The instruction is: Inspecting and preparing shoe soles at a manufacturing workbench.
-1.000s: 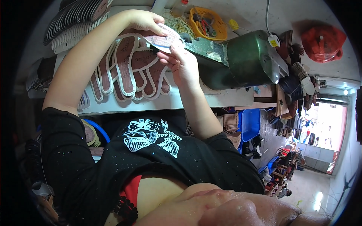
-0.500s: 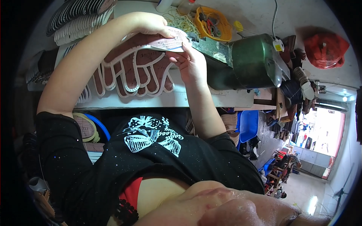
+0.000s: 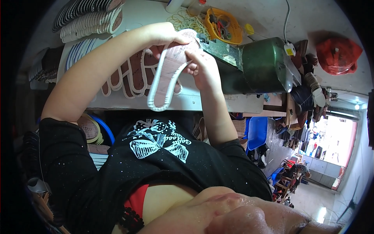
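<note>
A brown shoe insole with a white rim [image 3: 168, 74] is held between my two hands under the green sewing machine's near end. My left hand [image 3: 166, 34] grips its far left edge, thumb on top and other fingers partly hidden behind. With thumb and fingers, my right hand [image 3: 203, 67] pinches the right edge close to the far end. The near rounded end hangs free toward me, tilted above the table's front edge. Beneath it, several similar insoles [image 3: 136, 76] overlap on the white table [image 3: 187, 99], partly covered by my left arm.
The green sewing machine [image 3: 263, 64] stands to the right. Behind are a yellow basket of tools [image 3: 233, 31] and tangled pale cord [image 3: 181, 23]. Stacked insoles [image 3: 91, 25] line the far left. A red bag [image 3: 338, 54] lies far right; a blue bin [image 3: 257, 132] sits below the table.
The insole has swung from lying crosswise to pointing its near end toward me, with its brown face showing. Both hands have kept hold, and my left hand has lowered slightly.
</note>
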The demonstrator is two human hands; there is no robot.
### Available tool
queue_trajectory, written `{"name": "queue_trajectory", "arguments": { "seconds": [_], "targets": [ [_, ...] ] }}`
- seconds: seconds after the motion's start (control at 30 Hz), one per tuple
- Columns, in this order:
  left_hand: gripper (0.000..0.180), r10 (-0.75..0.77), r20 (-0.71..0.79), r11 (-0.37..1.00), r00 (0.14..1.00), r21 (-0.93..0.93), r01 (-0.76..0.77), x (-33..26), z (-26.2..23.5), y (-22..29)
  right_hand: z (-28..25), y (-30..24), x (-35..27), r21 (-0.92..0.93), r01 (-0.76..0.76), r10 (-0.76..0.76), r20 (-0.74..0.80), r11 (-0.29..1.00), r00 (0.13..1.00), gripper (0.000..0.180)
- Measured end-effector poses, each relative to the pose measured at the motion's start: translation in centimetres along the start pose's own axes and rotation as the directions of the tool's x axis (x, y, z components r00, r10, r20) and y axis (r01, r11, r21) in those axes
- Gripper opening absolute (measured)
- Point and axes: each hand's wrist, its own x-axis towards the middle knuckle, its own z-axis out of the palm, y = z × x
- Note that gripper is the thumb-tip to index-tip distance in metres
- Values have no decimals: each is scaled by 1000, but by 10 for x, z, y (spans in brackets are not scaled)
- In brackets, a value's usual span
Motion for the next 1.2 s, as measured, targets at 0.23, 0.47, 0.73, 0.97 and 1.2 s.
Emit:
{"name": "queue_trajectory", "arguments": {
  "seconds": [0.23,0.47,0.73,0.97,1.2],
  "targets": [
    [51,-47,25,999,999,20,46,-18,5,10,1,9,-9,-30,44,-44,16,999,999,17],
    [44,-62,-101,998,993,-36,58,-4,4,-3,-16,8,-8,-155,5,4,56,988,998,22],
    [42,97,-281,994,955,-11,-105,18,3,-13,-27,19,-47,-128,-52,57,31,990,998,28],
    [62,96,-310,995,946,-3,-102,59,-18,-25,-9,-3,-17,-136,20,-24,-31,990,999,24],
    [76,108,76,986,991,121,-116,-72,-80,-62,28,19,-53,-84,51,-41,118,995,992,30]
  ]
}}
